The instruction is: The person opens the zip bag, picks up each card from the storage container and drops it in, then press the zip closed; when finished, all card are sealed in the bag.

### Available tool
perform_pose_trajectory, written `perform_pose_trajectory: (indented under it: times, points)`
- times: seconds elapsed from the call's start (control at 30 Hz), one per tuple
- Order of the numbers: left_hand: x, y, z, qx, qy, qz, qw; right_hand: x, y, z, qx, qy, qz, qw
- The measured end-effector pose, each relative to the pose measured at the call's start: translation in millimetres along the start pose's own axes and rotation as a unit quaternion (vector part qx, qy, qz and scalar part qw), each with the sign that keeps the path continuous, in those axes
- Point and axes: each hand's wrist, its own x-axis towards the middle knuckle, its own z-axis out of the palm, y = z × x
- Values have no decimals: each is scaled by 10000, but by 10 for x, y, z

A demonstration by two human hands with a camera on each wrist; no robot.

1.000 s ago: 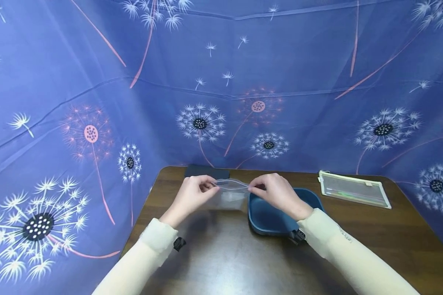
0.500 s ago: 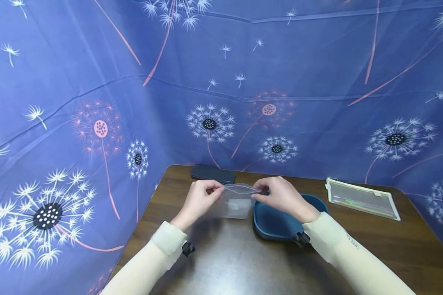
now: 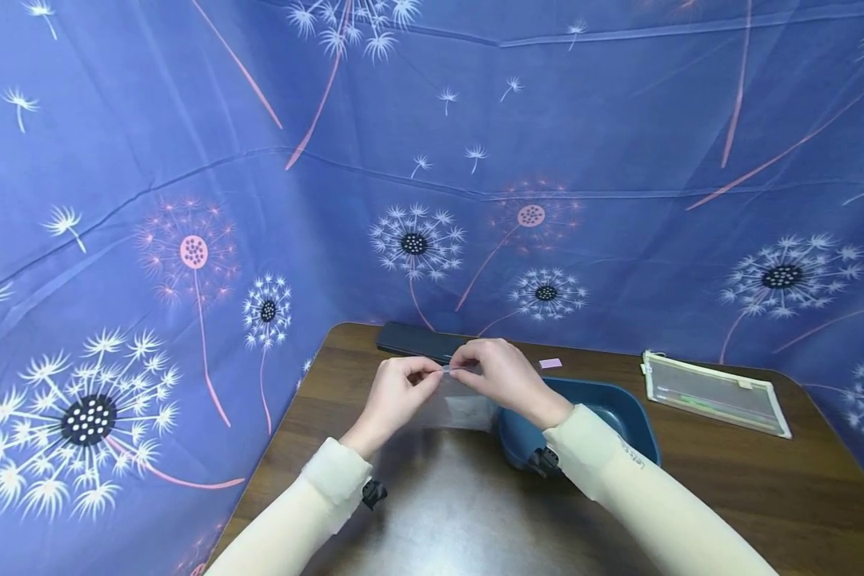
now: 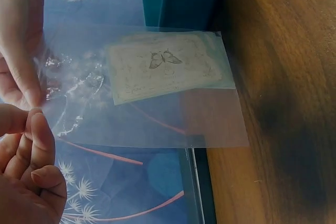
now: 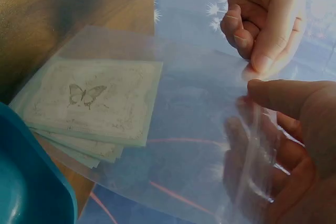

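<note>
A clear zip-top plastic bag point(image 3: 468, 412) hangs between my hands over the table. My left hand point(image 3: 396, 392) pinches its upper edge at one corner. Right beside it, thumb and fingers of my right hand point(image 3: 507, 376) pinch the same edge, the fingertips of both hands almost touching. Inside the bag lies a small stack of pale cards point(image 5: 94, 98), the front one bearing a butterfly print; the left wrist view also shows this butterfly card point(image 4: 165, 61) through the plastic.
A blue-teal bin point(image 3: 648, 420) stands just right of the bag, partly under my right forearm. Behind my hands lies a dark flat case point(image 3: 414, 340), and a small pink slip point(image 3: 550, 363) near it. A mesh zip pouch point(image 3: 716, 396) rests at the right back.
My right hand has slid left along the bag's edge to meet my left hand. The bag's mouth, gaping earlier, is now pinched at its left end. The pink slip has come into view.
</note>
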Motion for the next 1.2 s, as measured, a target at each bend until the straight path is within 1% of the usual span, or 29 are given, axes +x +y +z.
perform_pose_trajectory:
  times: [0.13,0.23,0.43,0.6,0.77,0.93,1.1,1.2]
  points:
    - [-2,-22,14,128,79,95,9998,40,-31,61,-132,120,-210,9996]
    - [-4,-24,21,364,161,262,9989,48,-52,92,-331,199,-264,9989]
    - [-3,19,17,883,312,635,9936,41,-97,73,-691,339,-489,9958]
    - [-12,79,-3,1188,313,818,9890,37,-127,34,-836,391,-704,9932]
    - [-13,125,-10,1432,332,1035,9837,22,-138,-7,-757,426,-746,9934]
    - [-17,163,7,1549,417,1206,9796,-5,-136,-42,-511,369,-502,9967]
    - [-33,212,21,1506,485,1266,9793,-64,-108,-71,-114,317,-166,9993]
    - [-32,235,28,1434,533,1300,9796,-108,-78,-85,106,371,-104,9992]
